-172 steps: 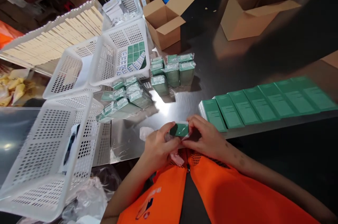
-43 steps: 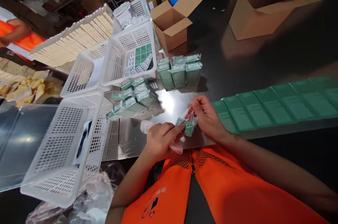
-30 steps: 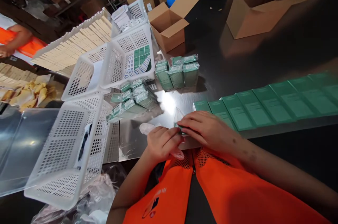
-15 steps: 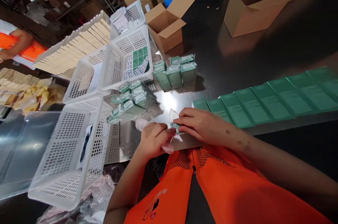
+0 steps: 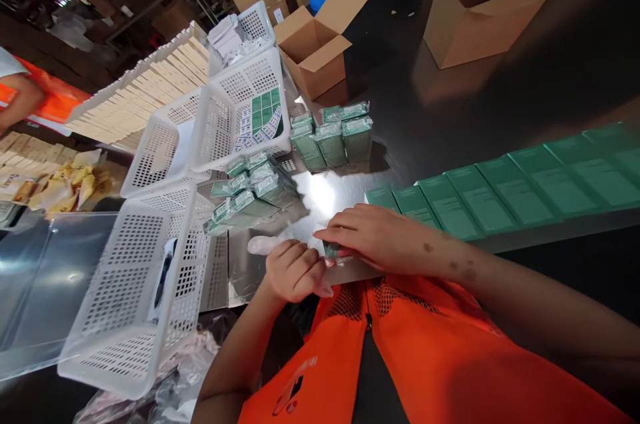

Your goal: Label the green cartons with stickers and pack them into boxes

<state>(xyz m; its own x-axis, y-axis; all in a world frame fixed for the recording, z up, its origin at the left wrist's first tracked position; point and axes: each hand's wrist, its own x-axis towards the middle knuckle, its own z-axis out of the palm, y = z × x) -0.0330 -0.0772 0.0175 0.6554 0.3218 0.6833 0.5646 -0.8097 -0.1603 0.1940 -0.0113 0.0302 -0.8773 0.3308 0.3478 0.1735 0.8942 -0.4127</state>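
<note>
My right hand (image 5: pixel 376 239) lies flat over a small green packet (image 5: pixel 331 251) in clear wrap, pressing it onto the shiny metal sheet (image 5: pixel 320 197). My left hand (image 5: pixel 294 271) is curled beside it, fingertips at the packet's wrap. Most of the packet is hidden under my right fingers. A row of flat green boxes (image 5: pixel 505 184) overlaps along the table just right of my right hand. Wrapped green packets stand in a block (image 5: pixel 334 134) and lie in a loose pile (image 5: pixel 247 191) beyond my hands.
White perforated baskets (image 5: pixel 135 264) (image 5: pixel 240 104) stand at the left, one with green and white cards. Open cardboard boxes (image 5: pixel 320 44) (image 5: pixel 495 4) sit at the back. Cream cartons (image 5: pixel 145 84) are racked far left. Another person's arm (image 5: pixel 15 94) shows at the left edge.
My right hand lifted the wrapped packet, then brought it down and flattened over it. My left hand slid back toward me and curled. The view shifted slightly.
</note>
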